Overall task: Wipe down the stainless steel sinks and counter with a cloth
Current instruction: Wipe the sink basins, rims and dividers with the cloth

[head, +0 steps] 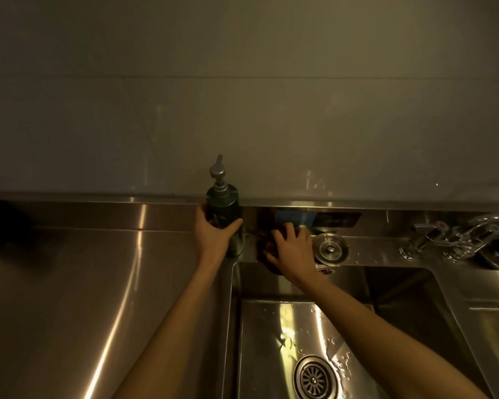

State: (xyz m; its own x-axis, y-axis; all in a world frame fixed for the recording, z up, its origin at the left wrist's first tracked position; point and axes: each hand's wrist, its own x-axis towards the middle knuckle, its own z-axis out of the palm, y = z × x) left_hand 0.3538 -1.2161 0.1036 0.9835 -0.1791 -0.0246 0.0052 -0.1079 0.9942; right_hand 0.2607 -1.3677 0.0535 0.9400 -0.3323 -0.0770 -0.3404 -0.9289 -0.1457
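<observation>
My left hand [213, 234] grips a dark green pump bottle [224, 214] that stands upright at the back of the steel counter [98, 283], by the sink's left corner. My right hand [293, 249] presses flat on a dark cloth [264, 256] on the ledge behind the steel sink [285, 326], just right of the bottle. Most of the cloth is hidden under the hand. The sink floor is wet, with a round drain [311, 377] near the front.
A metal sink stopper [330, 250] lies on the ledge right of my right hand. A chrome tap [455, 234] stands further right, beside a second basin [496, 326]. A blue-and-black object [317, 218] rests against the backsplash. Something dark [0, 223] sits far left.
</observation>
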